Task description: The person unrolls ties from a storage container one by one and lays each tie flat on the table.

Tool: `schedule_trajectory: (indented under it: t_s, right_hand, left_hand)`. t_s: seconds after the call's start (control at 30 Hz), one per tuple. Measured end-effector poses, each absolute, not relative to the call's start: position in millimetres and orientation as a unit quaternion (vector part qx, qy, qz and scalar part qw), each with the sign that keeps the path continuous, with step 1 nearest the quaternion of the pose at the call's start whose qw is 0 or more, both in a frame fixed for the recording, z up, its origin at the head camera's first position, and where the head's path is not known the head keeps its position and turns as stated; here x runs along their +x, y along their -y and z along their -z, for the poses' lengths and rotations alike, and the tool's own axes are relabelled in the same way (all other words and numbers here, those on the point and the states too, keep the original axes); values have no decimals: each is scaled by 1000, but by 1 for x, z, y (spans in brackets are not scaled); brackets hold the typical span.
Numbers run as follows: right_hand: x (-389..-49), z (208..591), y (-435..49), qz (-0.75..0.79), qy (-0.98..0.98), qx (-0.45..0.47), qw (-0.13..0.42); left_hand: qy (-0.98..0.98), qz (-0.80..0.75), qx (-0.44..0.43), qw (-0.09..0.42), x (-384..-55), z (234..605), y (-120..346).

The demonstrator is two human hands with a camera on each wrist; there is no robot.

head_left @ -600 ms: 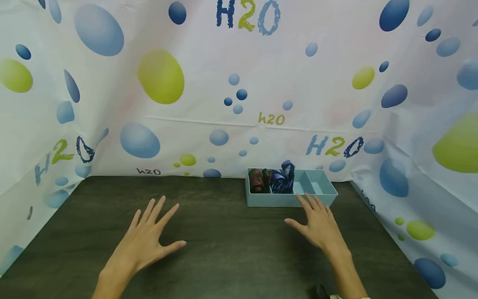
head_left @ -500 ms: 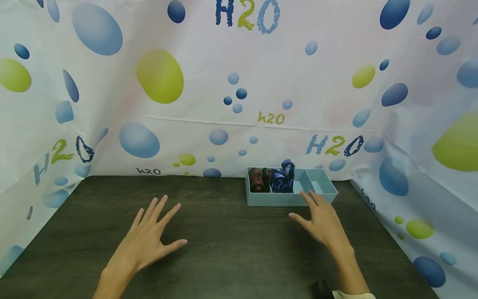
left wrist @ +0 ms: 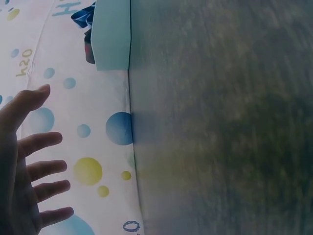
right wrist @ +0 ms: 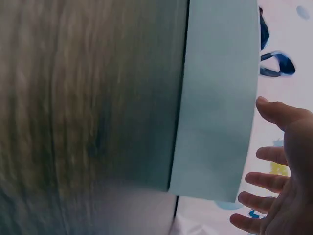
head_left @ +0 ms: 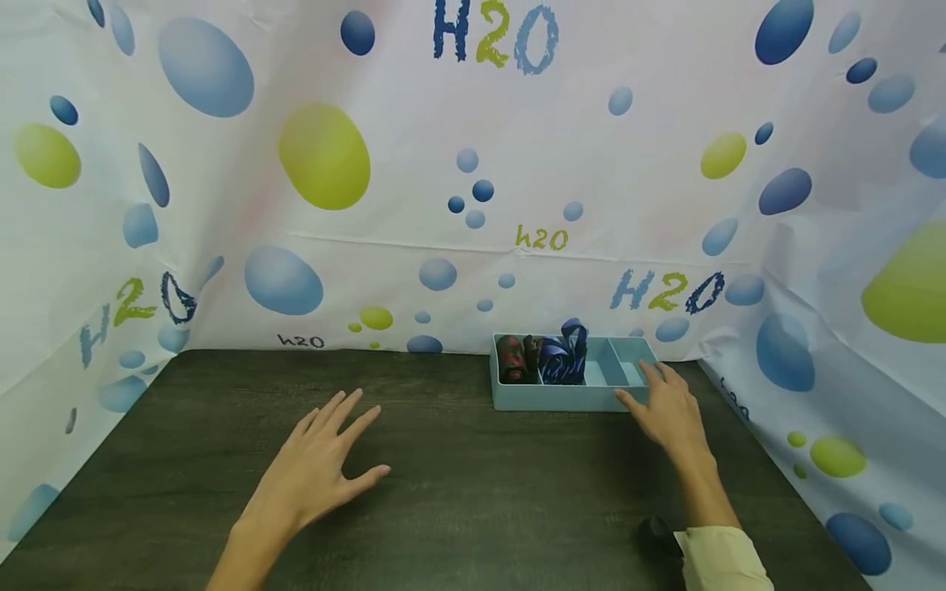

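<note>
Right hand [head_left: 671,414], fingers spread, holds nothing at right end of pale-blue rectangular plastic tray [head_left: 557,399], contact hard to tell; left hand [head_left: 314,468] also spread, empty, well left of it.

The box [head_left: 565,399] is light blue. The roll [head_left: 512,359] is dark and red, the ribbon [head_left: 563,363] blue. The white sheet [head_left: 414,107] has blue and green spots.

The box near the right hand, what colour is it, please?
The box is pale blue-green, best seen in the head view.
</note>
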State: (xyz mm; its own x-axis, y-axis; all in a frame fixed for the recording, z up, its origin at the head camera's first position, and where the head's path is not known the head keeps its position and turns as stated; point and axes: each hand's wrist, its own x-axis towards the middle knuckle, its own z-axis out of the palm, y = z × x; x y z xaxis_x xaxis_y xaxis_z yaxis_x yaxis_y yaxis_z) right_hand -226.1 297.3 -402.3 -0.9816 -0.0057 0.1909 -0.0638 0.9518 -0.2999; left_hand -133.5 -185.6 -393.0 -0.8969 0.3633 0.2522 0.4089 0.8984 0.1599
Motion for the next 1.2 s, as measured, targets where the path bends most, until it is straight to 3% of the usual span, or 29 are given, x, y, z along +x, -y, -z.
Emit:
schedule_trajectory:
  t_s: [0.83, 1.2]
  right_hand:
    - [-248, 413, -338, -327, 942, -71, -12]
    - [-252, 407, -334, -395, 911, -118, -4]
  left_hand:
    - [961, 168, -211, 53, -145, 393, 175]
    - [964, 110, -218, 106, -163, 396, 154]
